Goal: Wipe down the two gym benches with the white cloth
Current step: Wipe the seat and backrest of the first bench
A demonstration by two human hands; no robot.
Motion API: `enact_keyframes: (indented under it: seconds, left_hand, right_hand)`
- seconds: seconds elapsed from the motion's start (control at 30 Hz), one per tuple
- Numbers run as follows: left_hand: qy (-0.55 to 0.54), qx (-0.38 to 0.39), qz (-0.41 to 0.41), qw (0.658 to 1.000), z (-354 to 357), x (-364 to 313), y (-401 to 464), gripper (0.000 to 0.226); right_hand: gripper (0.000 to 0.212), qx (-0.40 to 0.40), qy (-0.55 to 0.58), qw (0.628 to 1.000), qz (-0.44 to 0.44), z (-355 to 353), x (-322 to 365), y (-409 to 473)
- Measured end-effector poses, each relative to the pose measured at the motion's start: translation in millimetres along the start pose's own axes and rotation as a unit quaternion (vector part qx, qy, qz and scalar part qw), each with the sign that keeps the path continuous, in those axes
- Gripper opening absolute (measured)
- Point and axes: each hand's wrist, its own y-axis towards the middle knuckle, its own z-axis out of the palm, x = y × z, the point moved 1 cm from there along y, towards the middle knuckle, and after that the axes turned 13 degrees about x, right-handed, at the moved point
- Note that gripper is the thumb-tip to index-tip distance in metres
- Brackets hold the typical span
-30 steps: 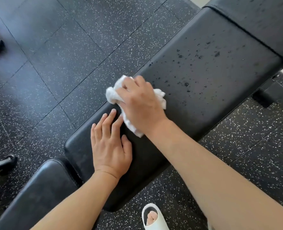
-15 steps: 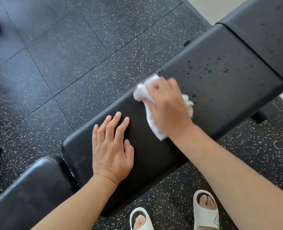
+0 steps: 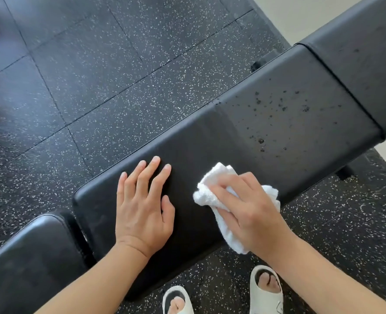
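A black padded gym bench (image 3: 244,137) runs diagonally from lower left to upper right. Water droplets (image 3: 275,114) speckle its far half; the near half looks smooth and dry. My left hand (image 3: 143,205) lies flat on the pad near its lower end, fingers straight and spread. My right hand (image 3: 246,207) grips the bunched white cloth (image 3: 212,189) and presses it on the pad near its front edge. Part of the cloth hangs out under my palm.
A second black pad (image 3: 29,264) lies at the lower left and another pad section (image 3: 364,55) at the upper right. Speckled black rubber floor tiles (image 3: 119,75) surround the bench. My feet in white slides (image 3: 266,291) stand by the bench's front edge.
My right hand has dragged the cloth across the pad from its far edge toward the front edge. The left hand stays flat in place. The view has shifted, showing both feet.
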Motion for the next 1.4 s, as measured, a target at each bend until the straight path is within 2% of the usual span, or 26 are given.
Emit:
enact_keyframes:
  seconds: [0.1,0.13,0.2,0.23,0.33,0.43,0.57,0.7,0.77,0.8,0.87,0.9,1.0,1.2,1.3,1.4]
  left_hand:
    - [0.005,-0.005,0.002,1.000,1,2,0,0.062]
    - [0.009,-0.005,0.002,1.000,1,1,-1,0.062]
    - [0.010,-0.004,0.002,1.000,0,1,0,0.062]
    - [0.010,-0.003,0.002,1.000,-1,0,1,0.062]
    - [0.015,0.001,0.001,1.000,0,-1,1,0.062]
    - [0.012,-0.001,0.001,1.000,-2,-1,1,0.062]
    - [0.005,0.000,-0.002,1.000,-1,-2,1,0.060]
    - [0.011,-0.001,0.003,1.000,0,0,-1,0.060]
    - [0.013,-0.002,0.004,1.000,1,0,-1,0.062]
    - [0.012,-0.003,0.002,1.000,0,0,0,0.062]
    - [0.010,-0.004,0.000,1.000,1,0,0,0.062]
    - [0.010,-0.005,0.000,1.000,1,1,0,0.062]
    - [0.005,-0.010,0.005,1.000,1,2,-1,0.061]
    - [-0.009,-0.011,0.013,1.000,0,0,0,0.052]
    - [-0.012,-0.004,0.008,1.000,0,-1,0,0.052]
    - [-0.011,-0.007,0.014,1.000,0,-3,-1,0.058]
  right_hand:
    - [0.020,-0.045,-0.043,0.997,-0.045,-11,-16,28]
    - [0.020,-0.073,-0.054,0.995,-0.030,-14,-25,49]
    - [0.014,-0.110,-0.040,0.991,0.068,-25,-46,95]
    - [0.019,-0.114,-0.035,0.985,0.125,-31,-55,120]
    - [0.023,-0.065,-0.050,0.974,0.212,-31,-56,182]
    - [0.029,-0.008,-0.045,0.984,0.172,-12,-20,202]
    - [0.026,0.029,-0.013,0.998,0.052,10,23,142]
    - [0.024,0.007,-0.027,0.999,-0.036,-4,-5,49]
    - [0.025,-0.045,-0.034,0.998,-0.001,-23,-42,22]
    - [0.022,-0.069,-0.038,0.996,0.046,-32,-60,15]
    - [0.029,-0.097,-0.031,0.983,0.153,-46,-81,11]
    - [0.032,-0.112,-0.023,0.975,0.192,-45,-81,12]
    - [0.017,-0.158,-0.003,0.951,0.264,-25,-48,29]
    - [0.007,-0.146,0.041,0.973,0.176,42,73,64]
    - [0.010,-0.134,0.050,0.978,0.152,43,74,53]
    - [0.010,-0.129,-0.013,0.983,0.129,25,43,22]
